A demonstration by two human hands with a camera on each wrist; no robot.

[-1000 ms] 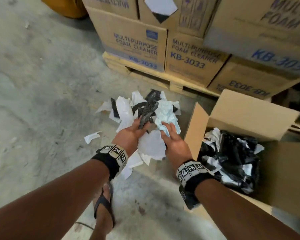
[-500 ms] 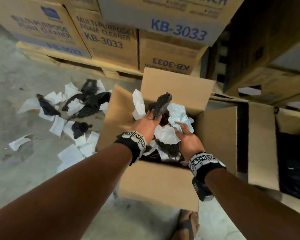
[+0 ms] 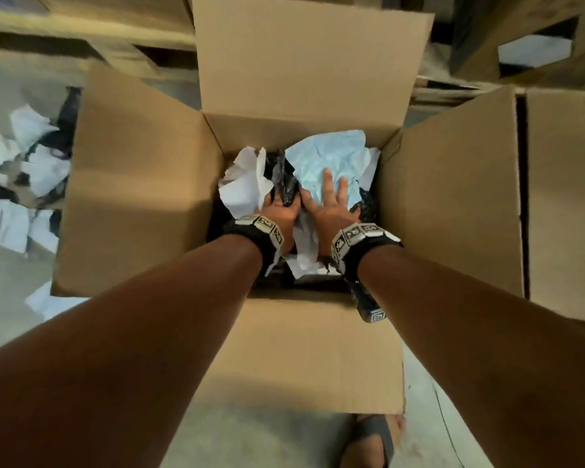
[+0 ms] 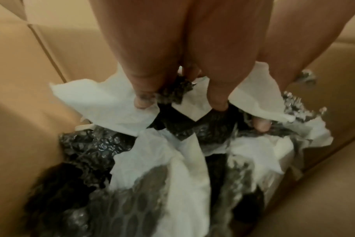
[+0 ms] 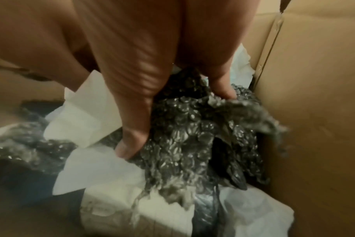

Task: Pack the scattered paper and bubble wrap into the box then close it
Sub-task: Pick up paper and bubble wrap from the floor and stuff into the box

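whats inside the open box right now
Inside the box: white paper, black bubble wrap and a light blue sheet, with the left hand and right hand on top. The box bottom is covered.

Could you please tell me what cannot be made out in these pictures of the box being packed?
- Box bottom and fill depth: covered by paper and bubble wrap in every view.
- Left hand fingertips: buried in the wrap in the head view.
- Floor scraps: blurred, partly hidden by the left flap and cut by the edge, so uncountable.
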